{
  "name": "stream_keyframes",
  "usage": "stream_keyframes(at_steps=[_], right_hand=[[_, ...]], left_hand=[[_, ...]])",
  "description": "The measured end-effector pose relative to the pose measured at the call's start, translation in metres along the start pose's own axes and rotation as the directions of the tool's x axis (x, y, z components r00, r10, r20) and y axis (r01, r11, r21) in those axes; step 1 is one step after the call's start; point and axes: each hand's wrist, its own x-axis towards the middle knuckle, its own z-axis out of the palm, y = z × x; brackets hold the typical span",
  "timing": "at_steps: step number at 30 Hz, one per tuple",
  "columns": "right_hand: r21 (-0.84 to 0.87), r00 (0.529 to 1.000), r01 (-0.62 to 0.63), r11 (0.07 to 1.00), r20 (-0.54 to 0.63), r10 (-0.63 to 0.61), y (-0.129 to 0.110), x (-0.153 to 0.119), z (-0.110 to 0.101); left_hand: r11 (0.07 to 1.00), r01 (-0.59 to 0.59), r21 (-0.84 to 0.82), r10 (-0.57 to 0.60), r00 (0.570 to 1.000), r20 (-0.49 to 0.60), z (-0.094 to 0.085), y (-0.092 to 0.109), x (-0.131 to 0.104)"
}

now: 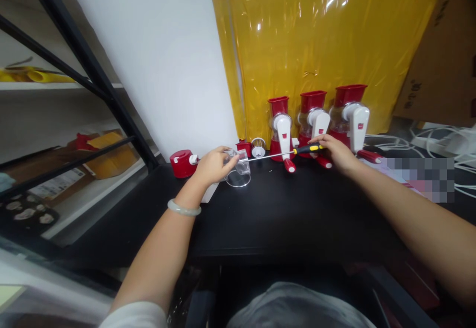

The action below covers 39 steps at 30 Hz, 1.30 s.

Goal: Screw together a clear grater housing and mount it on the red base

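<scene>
My left hand [214,167] is closed around a clear plastic housing [239,175] with a round rim, held over the black table. In my right hand [336,152] is the black and yellow handle of a screwdriver [308,148]. Its long metal shaft runs left, and the tip reaches the clear housing near my left fingers; the exact contact point is too small to tell. Left of my left hand sits a red base part [182,163] with a white knob. Behind the shaft stand a small red part [244,148] and a metal grating drum [258,146].
Three red and white rotary graters stand along the back: the left grater [282,135], middle grater [314,120] and right grater [353,115]. White cables [442,142] lie at the right. A black-framed shelf [96,75] stands left; yellow film [327,35] hangs behind.
</scene>
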Motion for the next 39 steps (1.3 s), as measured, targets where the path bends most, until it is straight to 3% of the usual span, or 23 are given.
stream_keyframes(at_steps=[7,11,18,24,32,39], right_hand=[[-0.104,0.998,0.006,0.995,0.065,0.000,-0.006,-0.009,0.000],[-0.164,0.999,-0.010,0.986,0.039,0.017,-0.012,-0.011,0.003],[0.005,0.999,-0.037,0.999,-0.006,0.037,-0.014,-0.006,0.007],[-0.001,1.000,-0.021,1.000,-0.009,0.021,-0.011,-0.007,0.005],[-0.149,0.998,-0.042,0.988,0.035,0.048,-0.010,-0.011,0.001],[-0.074,1.000,0.012,0.997,-0.022,-0.014,-0.008,-0.005,0.005]], left_hand=[[1.000,-0.014,0.012,0.014,1.000,-0.004,0.001,-0.002,0.000],[1.000,-0.017,0.015,0.017,1.000,-0.002,0.001,-0.001,0.000],[1.000,-0.017,0.019,0.017,1.000,-0.003,0.000,-0.001,0.000],[1.000,-0.013,0.020,0.013,1.000,0.007,0.000,0.000,0.000],[1.000,-0.013,0.016,0.013,1.000,0.000,-0.001,0.002,0.000],[1.000,-0.009,0.027,0.009,1.000,0.009,-0.001,0.001,0.000]])
